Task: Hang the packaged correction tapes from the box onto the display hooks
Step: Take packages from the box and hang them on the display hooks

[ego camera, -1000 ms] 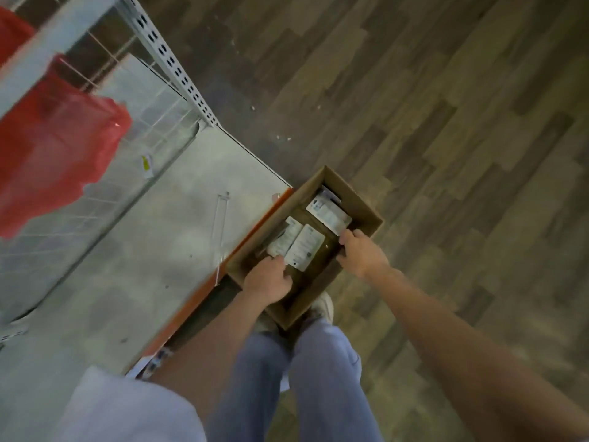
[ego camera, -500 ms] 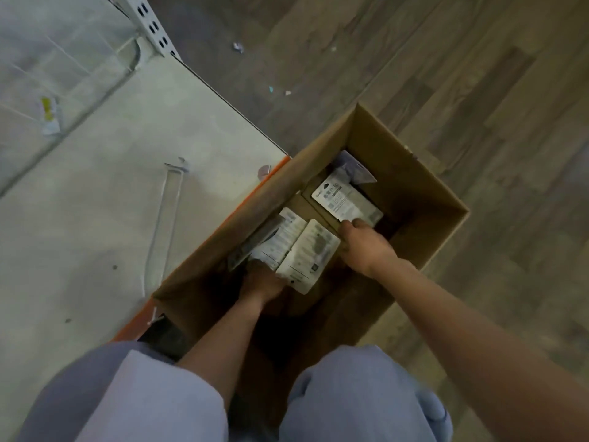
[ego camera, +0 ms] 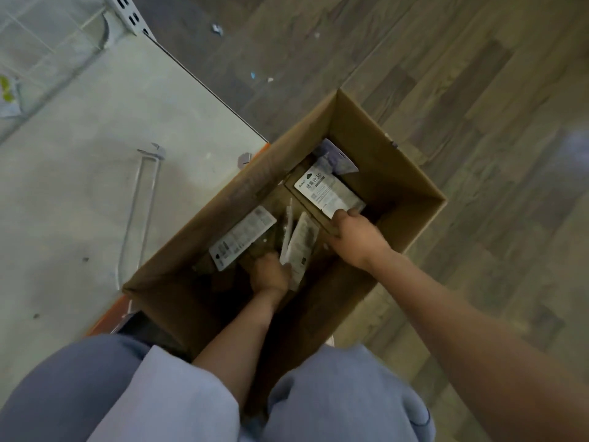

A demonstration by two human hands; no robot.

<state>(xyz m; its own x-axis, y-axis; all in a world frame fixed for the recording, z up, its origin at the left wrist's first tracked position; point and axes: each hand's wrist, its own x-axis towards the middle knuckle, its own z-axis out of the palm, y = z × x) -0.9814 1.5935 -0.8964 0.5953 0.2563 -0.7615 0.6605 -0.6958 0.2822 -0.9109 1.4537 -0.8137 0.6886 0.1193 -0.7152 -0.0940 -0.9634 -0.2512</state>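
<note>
An open cardboard box stands on the floor against the shelf edge, between my knees. Several packaged correction tapes lie inside. My left hand is deep in the box and grips upright packages near the middle. Another package leans on the box's left wall. My right hand holds the near edge of a stack of packages at the far end, thumb on top. A purple-backed package lies behind that stack.
A pale grey shelf base with an orange front edge lies to the left. A loose metal display hook rests on it. A perforated shelf upright rises at the top left. Wood-pattern floor spreads to the right.
The view has come closer to the box. My left hand has lifted packages on edge in the middle. My right hand has taken hold of the far stack.
</note>
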